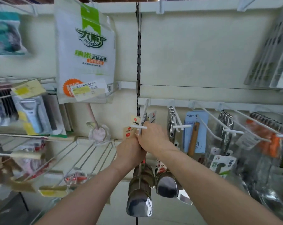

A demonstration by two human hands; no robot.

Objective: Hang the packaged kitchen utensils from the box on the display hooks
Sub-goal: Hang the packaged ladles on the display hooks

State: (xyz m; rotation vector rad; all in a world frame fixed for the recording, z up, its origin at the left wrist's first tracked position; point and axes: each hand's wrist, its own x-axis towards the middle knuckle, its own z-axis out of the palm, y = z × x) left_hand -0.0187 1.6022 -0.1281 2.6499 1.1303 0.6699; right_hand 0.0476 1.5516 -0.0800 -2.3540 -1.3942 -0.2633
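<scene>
1. Steel blade in clear wrap sits nearest the lens: held spatula (139, 200), broad shiny end down, long axis near vertical, running up into both hands.
2. Low grip: left hand (131, 153) wraps the shaft above the blade. Its back faces the camera and the tips are hidden.
3. High grip: right hand (152, 138) sits above and against the left, nearer the hook. Its fingers (140, 134) pinch the pack top right at the hook tip.
4. Just left of them is a cream card header (129, 133) with red print. Can't tell if its hole is on the wire yet.
5. The white wire hook (144, 111) slopes from the rail out toward the camera, with a short crossbar at its tip.
6. Key relation: the pack top is at the tip and the wire runs away and up. My read is that the right hand threads and pushes toward the wall while the left only carries weight.
7. A second spatula (166, 185) of the same kind hangs just right, probably on the same hook. Wrap snag risk.
8. Behind, the white rail (202, 103) carries more hooks with steel tools and a blue card pack (196, 127). Box not in view.
</scene>
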